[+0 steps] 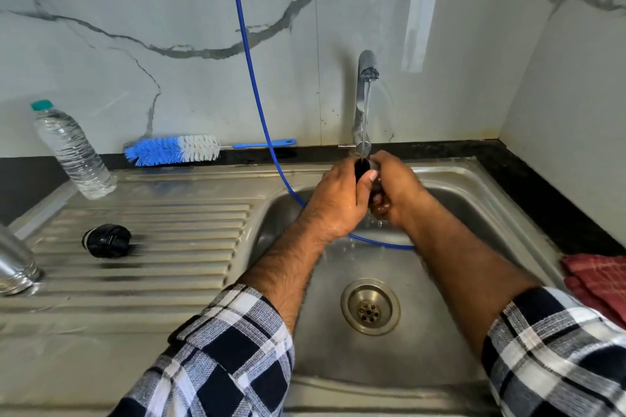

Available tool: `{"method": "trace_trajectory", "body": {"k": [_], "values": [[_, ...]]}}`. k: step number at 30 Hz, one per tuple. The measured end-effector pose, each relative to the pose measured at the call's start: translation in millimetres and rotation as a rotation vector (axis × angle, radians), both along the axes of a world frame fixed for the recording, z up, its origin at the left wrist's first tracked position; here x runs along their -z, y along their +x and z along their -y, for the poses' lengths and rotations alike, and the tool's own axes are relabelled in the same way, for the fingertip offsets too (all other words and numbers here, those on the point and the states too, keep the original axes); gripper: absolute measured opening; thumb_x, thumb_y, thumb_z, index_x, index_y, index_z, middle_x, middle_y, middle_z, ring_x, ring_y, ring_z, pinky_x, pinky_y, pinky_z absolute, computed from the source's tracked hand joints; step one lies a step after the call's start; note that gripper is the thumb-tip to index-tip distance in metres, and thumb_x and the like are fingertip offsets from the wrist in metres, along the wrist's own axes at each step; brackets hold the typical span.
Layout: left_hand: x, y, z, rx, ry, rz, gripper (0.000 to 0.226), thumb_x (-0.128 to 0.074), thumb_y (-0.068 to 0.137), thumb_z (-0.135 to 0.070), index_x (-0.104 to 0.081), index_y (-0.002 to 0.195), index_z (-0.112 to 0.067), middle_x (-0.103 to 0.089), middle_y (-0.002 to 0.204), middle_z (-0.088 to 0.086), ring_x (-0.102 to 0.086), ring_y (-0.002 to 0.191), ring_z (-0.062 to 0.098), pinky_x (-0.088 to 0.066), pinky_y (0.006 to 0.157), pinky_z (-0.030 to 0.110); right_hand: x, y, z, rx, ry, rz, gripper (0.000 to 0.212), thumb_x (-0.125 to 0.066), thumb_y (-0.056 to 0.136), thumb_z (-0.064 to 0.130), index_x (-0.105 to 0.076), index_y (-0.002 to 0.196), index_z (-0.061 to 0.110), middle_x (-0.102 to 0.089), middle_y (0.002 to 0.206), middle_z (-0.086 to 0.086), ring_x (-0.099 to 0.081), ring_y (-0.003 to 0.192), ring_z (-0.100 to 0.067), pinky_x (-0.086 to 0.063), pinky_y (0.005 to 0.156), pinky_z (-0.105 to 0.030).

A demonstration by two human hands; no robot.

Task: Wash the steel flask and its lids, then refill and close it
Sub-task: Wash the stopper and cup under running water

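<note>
Over the sink basin, my left hand (338, 200) and my right hand (394, 189) close together around a small black lid (361, 168), mostly hidden by my fingers. Water runs from the tap (366, 78) onto it and drips below. A second black lid (106, 240) lies on the ribbed drainboard at the left. The steel flask (15, 264) stands at the far left edge, only partly in view.
A blue-and-white bottle brush (172, 150) lies against the back wall. A clear plastic water bottle (72, 152) stands on the drainboard's far left. A blue hose (252, 78) hangs into the sink (338, 349). A red cloth (599, 284) sits at the right counter.
</note>
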State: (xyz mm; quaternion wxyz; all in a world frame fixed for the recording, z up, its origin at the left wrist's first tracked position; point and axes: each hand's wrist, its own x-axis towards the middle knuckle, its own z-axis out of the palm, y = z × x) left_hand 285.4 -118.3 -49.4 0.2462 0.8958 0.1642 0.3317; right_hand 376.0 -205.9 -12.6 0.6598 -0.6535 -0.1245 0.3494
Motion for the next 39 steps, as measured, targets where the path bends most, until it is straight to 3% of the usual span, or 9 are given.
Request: {"method": "trace_trajectory", "body": {"k": [4,6,9,14,18,25,27,33,39], "values": [[-23,9,14,-0.127,-0.688,-0.053,0.058,-0.033,0.11,-0.057,-0.07,0.102,-0.012,-0.073,0.085,0.01,-0.069,0.075,0.027,-0.058,0.066,0.036,16,-3,-9,0.176,-0.084,0.905,0.036,-0.051,0.103,0.047,-0.07,0.088,0.02,-0.071,0.081,-0.002,-0.066,0.074,-0.024,-0.045,0.065,-0.032],[-33,3,7,-0.029,-1.251,-0.092,0.044,-0.045,0.104,-0.053,-0.061,0.078,-0.022,-0.053,0.059,-0.004,-0.045,0.043,0.011,-0.032,0.043,0.016,26,-5,-6,0.131,-0.02,1.294,0.034,-0.048,0.105,0.048,-0.07,0.105,0.022,-0.07,0.102,-0.003,-0.068,0.086,-0.027,-0.049,0.069,-0.034],[-36,-14,-13,0.113,-1.543,-0.135,0.039,-0.048,0.1,-0.046,-0.054,0.068,-0.024,-0.04,0.056,-0.008,-0.029,0.038,0.005,-0.017,0.042,0.011,33,-5,-1,-0.008,0.01,1.59,0.043,-0.043,0.107,0.05,-0.065,0.13,0.021,-0.062,0.125,-0.005,-0.07,0.093,-0.03,-0.058,0.072,-0.04],[-39,-5,0,0.012,-1.323,0.038,0.051,-0.043,0.108,-0.058,-0.063,0.08,-0.021,-0.05,0.058,-0.004,-0.039,0.042,0.008,-0.024,0.043,0.019,26,-2,-6,0.117,0.127,1.353,0.034,-0.044,0.108,0.041,-0.066,0.119,0.017,-0.068,0.106,-0.004,-0.067,0.088,-0.026,-0.056,0.072,-0.041],[-20,5,6,-0.044,-0.733,0.041,0.057,-0.038,0.106,-0.064,-0.067,0.11,-0.015,-0.071,0.088,0.001,-0.067,0.081,0.018,-0.055,0.071,0.033,21,3,-12,0.178,0.083,1.037,0.034,-0.042,0.108,0.039,-0.061,0.091,0.016,-0.066,0.077,-0.002,-0.062,0.071,-0.02,-0.047,0.063,-0.036],[-7,-6,-3,0.111,-0.042,-0.035,0.046,-0.05,0.109,-0.044,-0.051,0.138,-0.009,-0.063,0.124,0.011,-0.06,0.11,0.025,-0.051,0.09,0.037,1,13,7,-0.12,0.02,0.055,0.045,-0.044,0.105,0.054,-0.059,0.078,0.021,-0.047,0.056,0.002,-0.033,0.044,-0.012,-0.025,0.04,-0.021],[-14,-3,6,0.0,-0.181,-0.01,0.049,-0.039,0.111,-0.051,-0.058,0.13,-0.011,-0.068,0.112,0.01,-0.066,0.1,0.026,-0.054,0.084,0.037,3,12,5,-0.088,-0.05,0.242,0.052,-0.047,0.101,0.063,-0.066,0.082,0.018,-0.055,0.061,0.0,-0.042,0.048,-0.014,-0.033,0.045,-0.024],[-36,-7,-2,0.064,-1.516,-0.111,0.046,-0.044,0.103,-0.053,-0.055,0.07,-0.023,-0.043,0.053,-0.006,-0.031,0.038,0.006,-0.02,0.043,0.012,25,1,2,0.004,0.046,1.581,0.041,-0.051,0.103,0.051,-0.071,0.122,0.021,-0.07,0.114,-0.004,-0.07,0.092,-0.025,-0.057,0.072,-0.037],[-44,-21,-11,0.2,-1.518,-0.188,0.049,-0.05,0.1,-0.06,-0.055,0.069,-0.021,-0.04,0.054,-0.007,-0.027,0.038,0.004,-0.016,0.041,0.012,26,1,8,0.064,0.159,1.665,0.04,-0.057,0.102,0.048,-0.07,0.123,0.016,-0.066,0.109,-0.006,-0.069,0.085,-0.027,-0.058,0.065,-0.041]]}}
